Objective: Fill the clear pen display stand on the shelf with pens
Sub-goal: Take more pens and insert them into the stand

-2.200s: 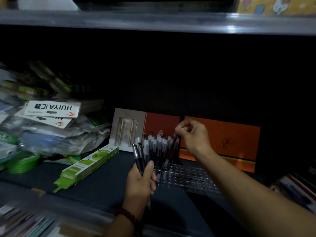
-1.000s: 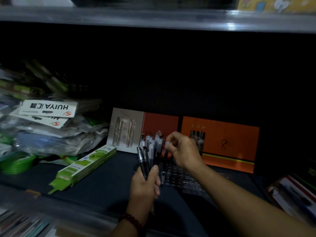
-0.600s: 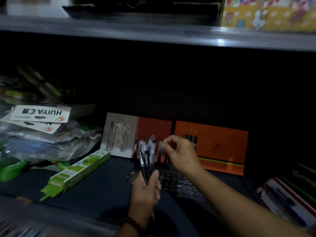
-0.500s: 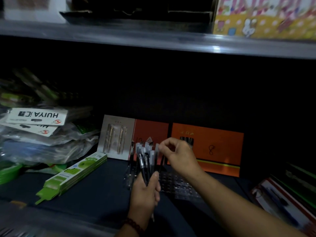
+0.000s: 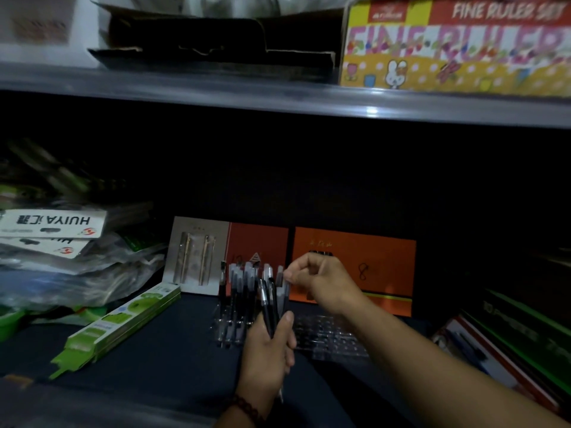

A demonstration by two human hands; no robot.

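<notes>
The left hand (image 5: 268, 350) grips spare pens (image 5: 266, 304) as stock; the right hand (image 5: 321, 281) pinches one pen (image 5: 280, 273) — meant for the stand (image 5: 333, 338).

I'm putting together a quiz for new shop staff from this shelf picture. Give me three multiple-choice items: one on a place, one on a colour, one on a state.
1. Where is the ruler set box?
A. on the upper shelf
B. in a hand
C. on the floor

2. What colour is the long flat box lying left of the pen stand?
A. red
B. green
C. blue

3. What is the left hand doing?
A. resting flat
B. pointing
C. gripping pens

Answers: 1 A, it sits on top of the upper shelf's edge; 2 B, its lid is green; 3 C, its fingers curl round several dark pens.
</notes>
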